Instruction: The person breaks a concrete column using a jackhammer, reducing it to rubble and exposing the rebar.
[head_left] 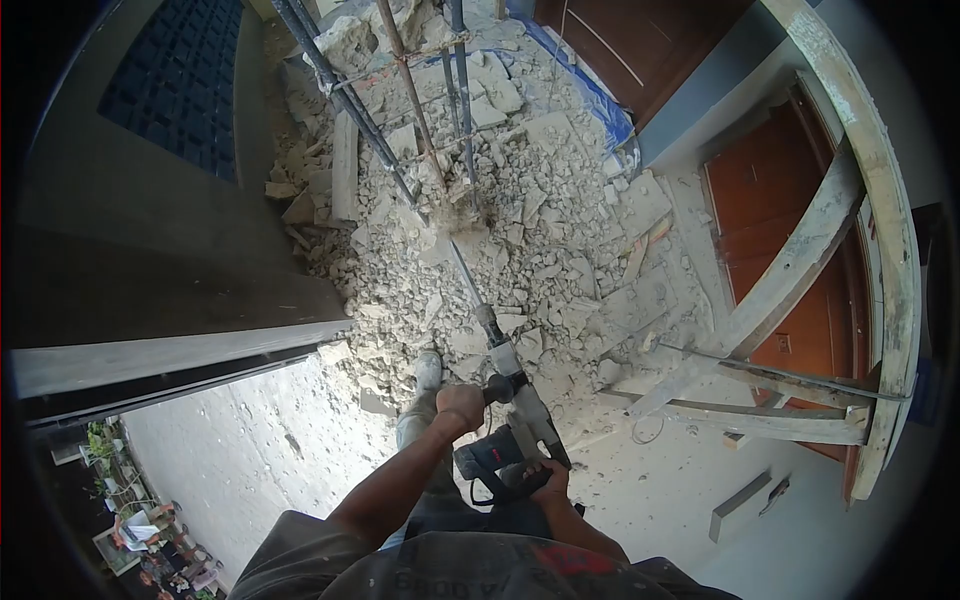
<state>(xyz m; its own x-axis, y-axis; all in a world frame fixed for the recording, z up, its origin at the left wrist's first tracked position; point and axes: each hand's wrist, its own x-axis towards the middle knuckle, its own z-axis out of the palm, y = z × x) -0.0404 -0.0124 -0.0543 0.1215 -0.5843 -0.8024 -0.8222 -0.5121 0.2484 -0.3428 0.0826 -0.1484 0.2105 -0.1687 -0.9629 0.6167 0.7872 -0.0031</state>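
Note:
A demolition hammer (528,405) slants away from my body, its body grey and black. My left hand (462,408) is wrapped around the side handle, near the front of the tool. At the rear grip, my right hand (548,482) is closed around the handle. The long steel chisel (467,273) points up the view, its tip at the broken concrete near the foot of the upright steel bars (466,120). Grey rubble (400,270) lies all around the chisel. My boot (428,370) stands at the rubble's near edge, left of the hammer.
A wooden frame (885,220) with braces stands at the right before a brown door (790,240). Blue sheeting (610,115) edges the rubble at the back right. A dark wall panel (180,290) borders the left. Potted plants (105,455) stand at the lower left.

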